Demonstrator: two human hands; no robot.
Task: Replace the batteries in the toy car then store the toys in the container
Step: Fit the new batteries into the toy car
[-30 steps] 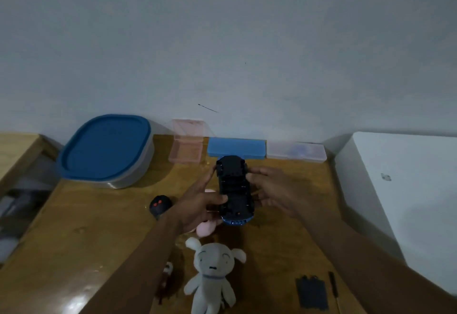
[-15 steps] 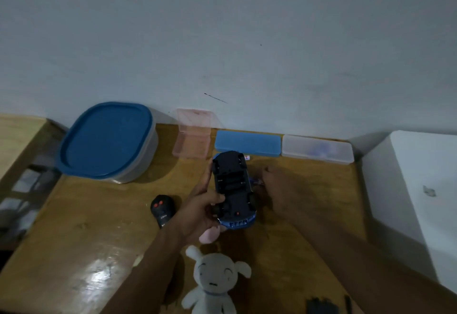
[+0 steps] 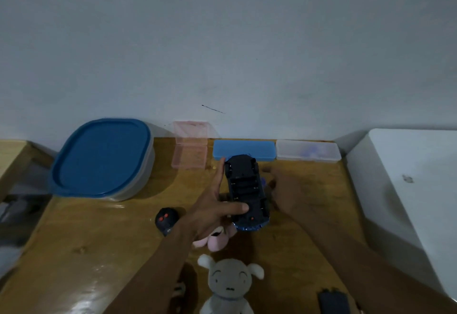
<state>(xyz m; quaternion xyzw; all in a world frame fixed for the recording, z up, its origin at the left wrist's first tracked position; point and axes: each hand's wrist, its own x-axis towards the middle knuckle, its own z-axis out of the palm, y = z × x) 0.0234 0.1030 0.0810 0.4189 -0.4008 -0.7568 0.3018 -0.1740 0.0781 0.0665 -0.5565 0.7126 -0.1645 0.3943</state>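
Bottom centre: grey plush (image 3: 230, 284) on the table. Mid-frame: left hand (image 3: 210, 212) grips the toy car (image 3: 246, 185) belly-up, thumb across the chassis, battery bay open. Right hand (image 3: 289, 190) was on the car a second ago and is now just right of it, fingers curled. Can't tell if it holds anything. Probably mid battery swap. Container (image 3: 101, 158) at left, lid on.

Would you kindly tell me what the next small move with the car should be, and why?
Probably bring the right hand to the car, at its bay: the left hand holds it belly-up, the bay looks uncovered, and the right hand is close beside it.
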